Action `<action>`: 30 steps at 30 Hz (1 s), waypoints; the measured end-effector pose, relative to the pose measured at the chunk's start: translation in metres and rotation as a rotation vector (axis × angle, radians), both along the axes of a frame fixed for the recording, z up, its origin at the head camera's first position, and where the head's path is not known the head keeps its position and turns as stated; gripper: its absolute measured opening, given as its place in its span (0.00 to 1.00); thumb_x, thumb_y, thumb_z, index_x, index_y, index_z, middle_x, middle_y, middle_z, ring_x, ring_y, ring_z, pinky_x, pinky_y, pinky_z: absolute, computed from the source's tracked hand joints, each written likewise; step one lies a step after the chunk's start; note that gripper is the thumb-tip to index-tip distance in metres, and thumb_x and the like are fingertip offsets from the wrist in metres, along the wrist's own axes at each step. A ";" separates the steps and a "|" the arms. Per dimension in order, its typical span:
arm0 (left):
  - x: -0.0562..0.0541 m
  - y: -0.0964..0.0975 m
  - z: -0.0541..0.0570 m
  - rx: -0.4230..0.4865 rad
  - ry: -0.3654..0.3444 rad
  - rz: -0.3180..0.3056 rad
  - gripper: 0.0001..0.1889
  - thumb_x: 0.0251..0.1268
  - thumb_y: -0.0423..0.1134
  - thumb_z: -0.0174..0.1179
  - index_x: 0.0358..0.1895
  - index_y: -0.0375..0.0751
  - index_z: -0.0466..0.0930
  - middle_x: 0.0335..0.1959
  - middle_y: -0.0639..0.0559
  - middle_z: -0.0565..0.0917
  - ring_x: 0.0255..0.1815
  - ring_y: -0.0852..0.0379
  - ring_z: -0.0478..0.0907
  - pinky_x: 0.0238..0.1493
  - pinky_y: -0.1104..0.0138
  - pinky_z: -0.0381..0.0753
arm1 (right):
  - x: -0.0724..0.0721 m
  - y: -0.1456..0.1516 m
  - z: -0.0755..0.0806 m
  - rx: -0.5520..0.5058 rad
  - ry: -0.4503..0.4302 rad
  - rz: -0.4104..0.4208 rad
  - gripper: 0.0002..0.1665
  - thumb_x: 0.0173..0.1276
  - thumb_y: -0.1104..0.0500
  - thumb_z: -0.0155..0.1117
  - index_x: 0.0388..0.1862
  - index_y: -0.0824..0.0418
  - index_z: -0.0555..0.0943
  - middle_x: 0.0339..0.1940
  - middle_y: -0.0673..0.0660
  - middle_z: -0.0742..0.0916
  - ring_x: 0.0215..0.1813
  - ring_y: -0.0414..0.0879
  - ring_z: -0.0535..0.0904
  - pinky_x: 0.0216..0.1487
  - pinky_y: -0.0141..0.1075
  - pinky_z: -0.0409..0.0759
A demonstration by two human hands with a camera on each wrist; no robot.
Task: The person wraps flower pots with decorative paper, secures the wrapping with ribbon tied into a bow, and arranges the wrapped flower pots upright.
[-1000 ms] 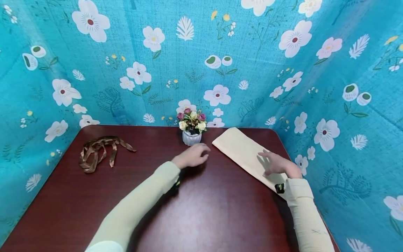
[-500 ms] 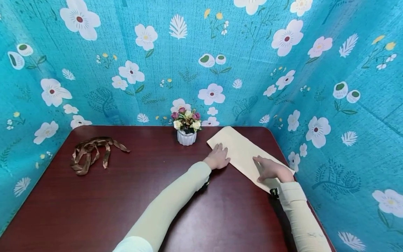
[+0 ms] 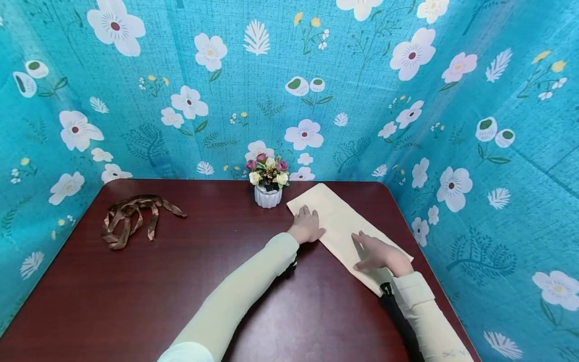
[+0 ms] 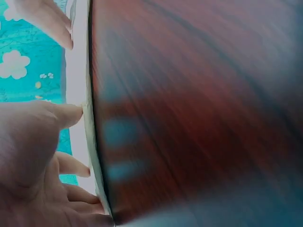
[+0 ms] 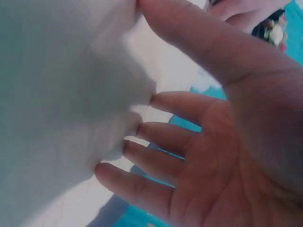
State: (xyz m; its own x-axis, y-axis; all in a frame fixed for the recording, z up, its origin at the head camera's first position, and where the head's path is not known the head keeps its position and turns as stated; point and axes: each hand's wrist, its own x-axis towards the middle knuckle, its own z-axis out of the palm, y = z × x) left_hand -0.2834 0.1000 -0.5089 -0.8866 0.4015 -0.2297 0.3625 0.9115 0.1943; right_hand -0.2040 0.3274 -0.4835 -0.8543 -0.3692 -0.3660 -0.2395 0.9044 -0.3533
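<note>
A flat, folded cream cloth lies slanted on the table's right side. Near its far left end, my left hand rests on it with fingers spread and fairly straight. The left wrist view shows that hand's fingertips on the cloth's edge. My right hand touches the nearer part of the cloth with its fingertips, thumb held apart from the fingers. In the right wrist view these fingers are extended against the pale fabric, with no fabric gathered in the palm.
A white pot of artificial flowers stands at the back, just left of the cloth. A tangled brown ribbon lies on the dark red table at the left. Blue floral curtains hang behind and along both sides.
My left hand has moved right from beside the pot onto the cloth. The cloth has slid slightly left and toward me, with my right hand moving along. The head view has shifted a little.
</note>
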 end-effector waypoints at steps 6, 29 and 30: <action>0.004 -0.022 0.002 -0.086 0.001 -0.073 0.45 0.74 0.64 0.52 0.79 0.32 0.55 0.79 0.29 0.54 0.81 0.38 0.52 0.76 0.52 0.63 | 0.015 -0.018 0.001 0.030 0.004 0.042 0.60 0.48 0.61 0.85 0.78 0.70 0.63 0.77 0.78 0.63 0.77 0.71 0.60 0.71 0.58 0.67; 0.019 -0.087 0.009 -0.159 0.033 -0.269 0.27 0.62 0.65 0.66 0.34 0.40 0.86 0.58 0.41 0.84 0.72 0.37 0.67 0.72 0.56 0.68 | 0.070 -0.091 0.001 -0.039 0.038 0.259 0.69 0.37 0.58 0.90 0.78 0.69 0.63 0.79 0.77 0.60 0.79 0.72 0.54 0.72 0.59 0.65; 0.020 -0.089 0.009 -0.156 0.039 -0.277 0.27 0.61 0.65 0.67 0.31 0.40 0.85 0.56 0.41 0.85 0.71 0.38 0.68 0.72 0.55 0.67 | 0.072 -0.093 0.002 -0.035 0.044 0.270 0.69 0.37 0.57 0.90 0.78 0.69 0.63 0.79 0.77 0.60 0.79 0.72 0.54 0.72 0.59 0.65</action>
State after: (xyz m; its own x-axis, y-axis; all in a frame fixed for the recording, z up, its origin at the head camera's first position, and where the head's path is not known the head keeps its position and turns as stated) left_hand -0.2638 0.0107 -0.5000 -0.7580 0.5911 -0.2757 0.6051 0.7951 0.0409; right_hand -0.1316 0.2342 -0.4814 -0.7383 -0.5971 -0.3137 -0.4857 0.7933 -0.3670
